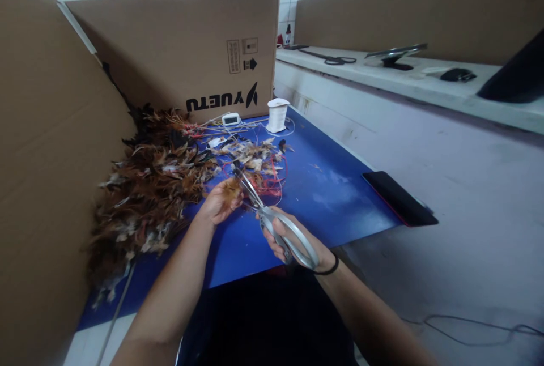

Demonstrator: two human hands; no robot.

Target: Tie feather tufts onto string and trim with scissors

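Note:
My left hand (220, 204) is closed around a small brown feather (232, 189), just left of the scissor blades. Silver-handled scissors (293, 235) are in my right hand (278, 241), with the fingers wrapped through the handles and the blades pointing away to the upper left, close to the feather. Beyond the blades, loose cut feathers (255, 153) lie scattered over the blue table surface (331, 184). Red cord (278, 170) lies in loops among them. To the left of my left hand rises a large heap of brown and black feathers (157, 184).
A white spool (277, 115) and a small digital timer (231, 119) stand at the back, before a cardboard panel (170, 49). A dark phone (399, 197) lies at the right table edge. Black scissors (335, 60) rest on the white ledge (361, 71). Another cardboard panel (42, 156) stands left.

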